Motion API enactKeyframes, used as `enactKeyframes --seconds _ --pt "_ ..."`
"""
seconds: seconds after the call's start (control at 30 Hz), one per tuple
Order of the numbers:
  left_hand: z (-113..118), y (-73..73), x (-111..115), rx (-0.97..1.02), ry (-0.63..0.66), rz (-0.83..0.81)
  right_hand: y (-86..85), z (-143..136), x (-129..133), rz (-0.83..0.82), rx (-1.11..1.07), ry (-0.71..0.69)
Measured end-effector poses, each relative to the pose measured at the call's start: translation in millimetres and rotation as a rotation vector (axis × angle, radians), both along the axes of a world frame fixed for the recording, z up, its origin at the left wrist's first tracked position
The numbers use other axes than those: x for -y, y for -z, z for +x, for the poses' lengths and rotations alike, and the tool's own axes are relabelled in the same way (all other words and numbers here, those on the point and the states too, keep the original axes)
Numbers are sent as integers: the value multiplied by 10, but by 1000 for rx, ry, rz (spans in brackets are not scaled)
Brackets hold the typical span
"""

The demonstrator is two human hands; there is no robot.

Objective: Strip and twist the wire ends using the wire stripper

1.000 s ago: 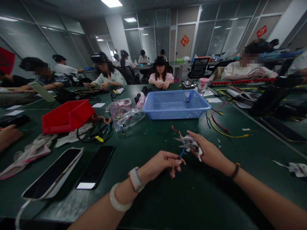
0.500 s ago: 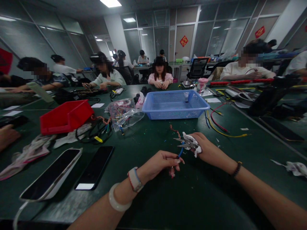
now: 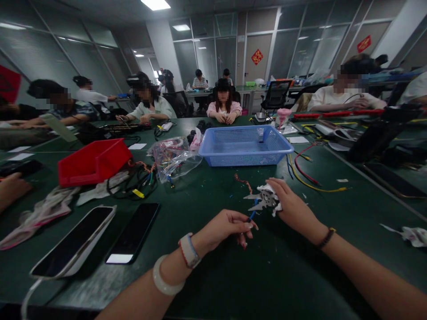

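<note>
Between the thumb and fingers of my left hand (image 3: pixel 235 226) is a short blue wire (image 3: pixel 252 215), pointing up and away from me. My right hand (image 3: pixel 293 206) is wrapped round a pair of wire strippers (image 3: pixel 266 199) whose grips are covered in white wrapping. Their metal jaws point left and lie apart, with the blue wire running up between or just behind them; I cannot tell if they touch it. Beyond the jaws a twisted reddish-brown wire (image 3: pixel 244 182) lies on the dark green table. Some reddish strands hang below my left fingers.
A blue perforated basket (image 3: pixel 245 158) stands ahead. To its left are a clear bag of wires (image 3: pixel 173 160) and a red bin (image 3: pixel 95 162). Two phones (image 3: pixel 133 233) lie at the left front. Loose coloured wires (image 3: pixel 305 178) lie right. Another person's hand (image 3: pixel 15 191) rests far left.
The wire strippers have turned slightly in my right hand and shifted a little to the right, with their jaws wider apart. My left hand has stayed nearly in place on the wire.
</note>
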State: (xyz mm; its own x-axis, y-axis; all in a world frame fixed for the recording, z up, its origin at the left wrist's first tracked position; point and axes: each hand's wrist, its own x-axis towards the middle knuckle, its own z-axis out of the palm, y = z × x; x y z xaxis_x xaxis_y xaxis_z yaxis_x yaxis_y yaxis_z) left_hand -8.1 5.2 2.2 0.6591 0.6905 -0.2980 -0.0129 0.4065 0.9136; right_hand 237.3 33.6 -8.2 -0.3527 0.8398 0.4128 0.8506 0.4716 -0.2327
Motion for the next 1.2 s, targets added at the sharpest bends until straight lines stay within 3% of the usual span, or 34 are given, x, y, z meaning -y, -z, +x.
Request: enactKeyframes --seconds 0.2,0.47,0.93,1.2 --pt "8 -12 0 -2 5 17 -40 -39 40 94 67 11" --pt "-1 34 -23 12 10 5 -38 -138 95 108 -73 10" --pt "12 -10 -4 -5 13 11 33 -131 80 32 -17 -50" --pt "1 -17 -7 -19 37 31 -8 -128 90 12 14 -62"
